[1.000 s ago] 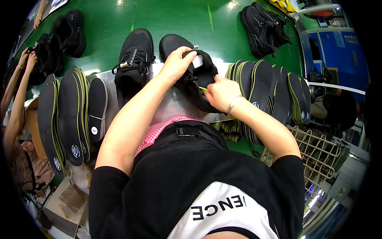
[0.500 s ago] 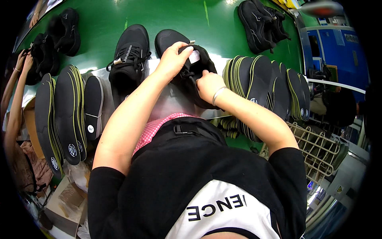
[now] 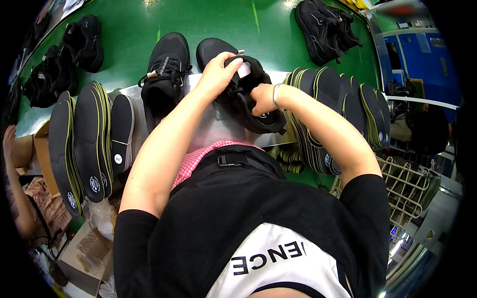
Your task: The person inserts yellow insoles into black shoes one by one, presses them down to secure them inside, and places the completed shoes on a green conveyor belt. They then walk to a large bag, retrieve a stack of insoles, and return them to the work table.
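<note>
A black lace-up shoe (image 3: 242,99) lies before me, its toe pointing away and its opening toward me. My left hand (image 3: 218,74) is closed on its tongue, which has a white label inside. My right hand (image 3: 264,99) reaches into the opening from the right, fingers curled and partly hidden; whether they pinch anything does not show. Below those fingers, a dark insole (image 3: 264,115) with a pale round mark shows in the heel. Left of my left hand stands a second black shoe (image 3: 166,69), untouched.
Stacked black insoles with yellow-green edges stand at left (image 3: 89,144) and right (image 3: 325,104). More black shoes rest on the green table (image 3: 223,17) at far left (image 3: 54,74) and far right (image 3: 325,30). A wire rack (image 3: 405,186) is at lower right, and another person's arm (image 3: 17,184) at the left edge.
My right hand has shifted from the shoe's collar edge into its opening, and the marked insole now shows there. The other person's hands have left the shoes at far left.
</note>
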### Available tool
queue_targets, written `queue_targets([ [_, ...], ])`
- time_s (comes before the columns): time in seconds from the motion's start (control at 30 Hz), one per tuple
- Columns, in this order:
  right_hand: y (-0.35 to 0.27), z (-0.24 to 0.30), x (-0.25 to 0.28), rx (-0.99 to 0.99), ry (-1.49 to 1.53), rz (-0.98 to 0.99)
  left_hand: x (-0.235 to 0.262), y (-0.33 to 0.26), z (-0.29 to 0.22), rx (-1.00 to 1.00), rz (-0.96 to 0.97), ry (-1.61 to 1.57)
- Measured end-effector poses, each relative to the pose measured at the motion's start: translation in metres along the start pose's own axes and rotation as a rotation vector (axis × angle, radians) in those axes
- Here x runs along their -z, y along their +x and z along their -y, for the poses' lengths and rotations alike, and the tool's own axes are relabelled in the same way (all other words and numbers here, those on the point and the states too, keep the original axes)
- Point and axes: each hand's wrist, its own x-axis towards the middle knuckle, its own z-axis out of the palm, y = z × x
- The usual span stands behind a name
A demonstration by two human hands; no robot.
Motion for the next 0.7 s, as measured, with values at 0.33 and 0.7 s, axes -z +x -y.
queue_targets([
  [0.33,0.020,0.006,-0.047,-0.036,-0.350,-0.421,0.000,0.001,0.004,-0.021,-0.018,0.039],
  [0.7,-0.026,-0.008,-0.057,0.102,-0.207,-0.096,-0.002,0.009,0.016,-0.035,-0.039,-0.026],
])
